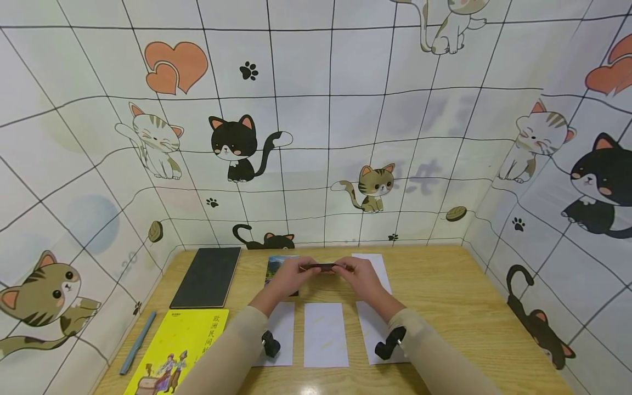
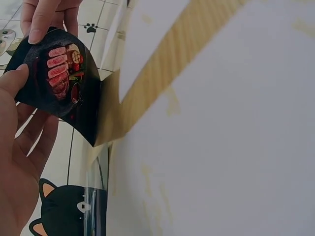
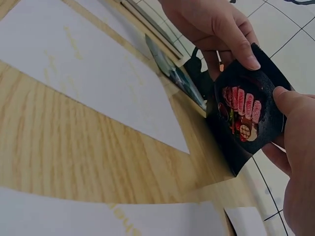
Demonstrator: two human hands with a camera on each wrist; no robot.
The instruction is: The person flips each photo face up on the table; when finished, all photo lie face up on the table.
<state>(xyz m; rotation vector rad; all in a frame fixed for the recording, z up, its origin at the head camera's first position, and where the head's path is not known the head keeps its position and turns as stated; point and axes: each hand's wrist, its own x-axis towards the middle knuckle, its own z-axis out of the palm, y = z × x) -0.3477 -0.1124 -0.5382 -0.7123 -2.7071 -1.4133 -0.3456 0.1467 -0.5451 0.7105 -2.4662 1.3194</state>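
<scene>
A small black card (image 1: 320, 267) printed with sliced meat is held edge-on above the middle of the wooden table (image 1: 444, 307). My left hand (image 1: 302, 267) pinches its left end and my right hand (image 1: 346, 269) pinches its right end. In the left wrist view the card (image 2: 54, 83) bends between my left thumb (image 2: 15, 81) and the right hand's fingers (image 2: 44, 19). The right wrist view shows the same card (image 3: 246, 113), with my right thumb (image 3: 290, 98) on one edge and the left hand's fingers (image 3: 231, 39) on the other.
Three white paper sheets (image 1: 323, 334) lie side by side in front of me, and another (image 1: 370, 260) lies behind the hands. A landscape picture card (image 1: 276, 264), a black notebook (image 1: 207, 277), a yellow book (image 1: 182, 351) and a blue pen (image 1: 137, 343) lie left. Cat-patterned walls enclose the table.
</scene>
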